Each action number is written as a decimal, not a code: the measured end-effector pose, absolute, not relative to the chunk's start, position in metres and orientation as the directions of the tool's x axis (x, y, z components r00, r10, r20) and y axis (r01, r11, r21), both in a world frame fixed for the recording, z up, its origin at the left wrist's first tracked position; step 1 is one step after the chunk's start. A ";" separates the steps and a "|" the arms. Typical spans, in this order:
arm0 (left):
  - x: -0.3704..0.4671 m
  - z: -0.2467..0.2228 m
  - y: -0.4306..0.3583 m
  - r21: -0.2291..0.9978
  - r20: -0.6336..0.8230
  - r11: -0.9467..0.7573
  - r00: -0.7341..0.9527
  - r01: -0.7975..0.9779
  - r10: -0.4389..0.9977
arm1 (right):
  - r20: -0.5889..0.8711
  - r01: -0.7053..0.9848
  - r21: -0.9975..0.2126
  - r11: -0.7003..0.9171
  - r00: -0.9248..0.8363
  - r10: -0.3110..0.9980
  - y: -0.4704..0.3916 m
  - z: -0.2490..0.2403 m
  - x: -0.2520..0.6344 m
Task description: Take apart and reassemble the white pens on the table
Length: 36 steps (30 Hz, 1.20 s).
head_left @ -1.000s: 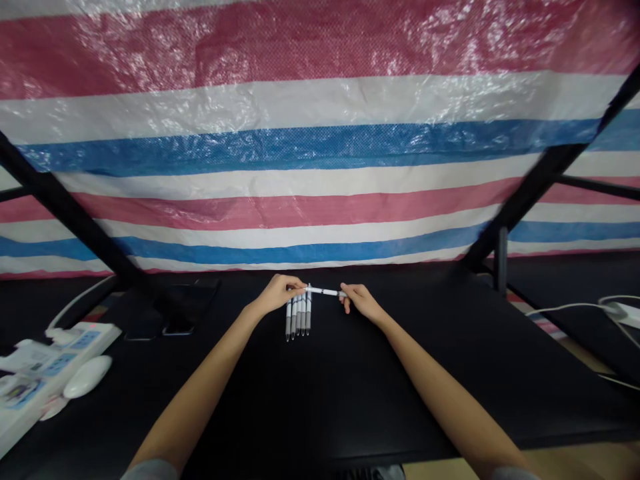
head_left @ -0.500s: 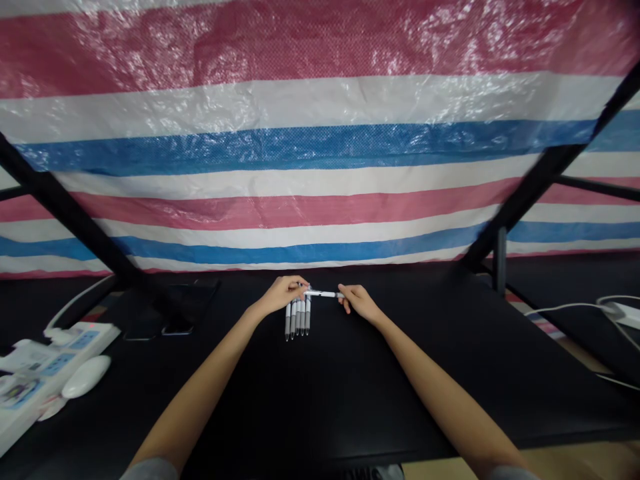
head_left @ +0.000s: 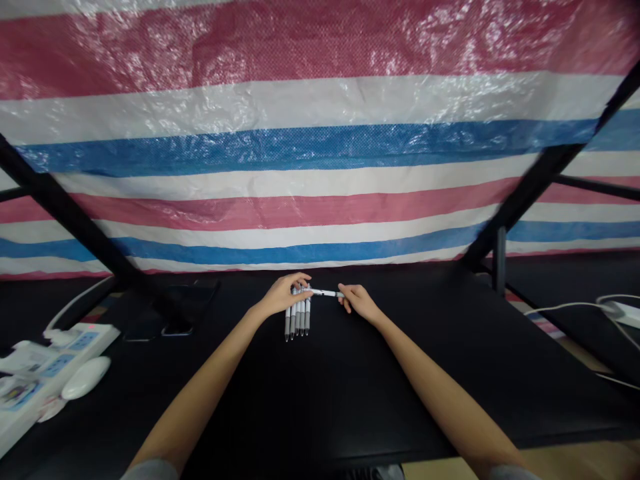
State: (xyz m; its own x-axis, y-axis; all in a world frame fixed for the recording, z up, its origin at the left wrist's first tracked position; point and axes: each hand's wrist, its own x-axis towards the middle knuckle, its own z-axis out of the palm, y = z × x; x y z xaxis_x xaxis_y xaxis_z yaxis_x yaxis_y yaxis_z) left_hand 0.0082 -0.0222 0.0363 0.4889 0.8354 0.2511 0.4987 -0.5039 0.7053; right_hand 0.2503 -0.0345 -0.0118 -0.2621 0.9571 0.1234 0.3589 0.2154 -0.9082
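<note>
Several white and grey pens (head_left: 297, 319) lie side by side on the black table (head_left: 320, 393), tips toward me. Over their far ends is my left hand (head_left: 286, 293), its thumb and fingers closed on the left end of another white pen (head_left: 327, 293). That pen is held sideways, just right of the row. My right hand (head_left: 357, 301) pinches its right end between thumb and fingers. The far ends of the row are partly hidden by my left hand.
At the left are a white power strip (head_left: 65, 363) with plugs, a white mouse-shaped object (head_left: 87, 377) and a dark phone-like item (head_left: 177, 329). Black slanted frame legs stand on both sides. A striped sheet (head_left: 310, 200) hangs behind. White cables (head_left: 565, 307) run at the right.
The fingers of my left hand have shifted slightly to the right along the held pen, covering more of its left end. My right hand has stayed almost still.
</note>
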 end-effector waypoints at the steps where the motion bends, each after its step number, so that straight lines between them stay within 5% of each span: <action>1: 0.008 0.037 -0.022 0.709 0.240 -0.485 0.471 0.512 0.849 | 0.123 0.356 -0.910 0.215 -0.262 0.957 -0.035 -0.012 0.250; 7: 0.008 0.040 -0.026 0.728 0.150 -0.441 0.505 0.525 0.850 | 0.119 0.346 -0.915 0.209 -0.264 0.957 -0.036 -0.010 0.250; 22: 0.010 0.039 -0.024 0.709 0.302 -0.513 0.449 0.483 0.841 | 0.113 0.335 -0.920 0.204 -0.270 0.956 -0.035 -0.013 0.251; 30: 0.012 0.042 -0.030 0.752 0.151 -0.411 0.473 0.514 0.868 | 0.107 0.379 -0.902 0.205 -0.262 0.959 -0.037 -0.012 0.249; 36: 0.011 0.037 -0.027 0.760 0.195 -0.435 0.469 0.483 0.861 | 0.103 0.370 -0.908 0.196 -0.255 0.961 -0.038 -0.010 0.249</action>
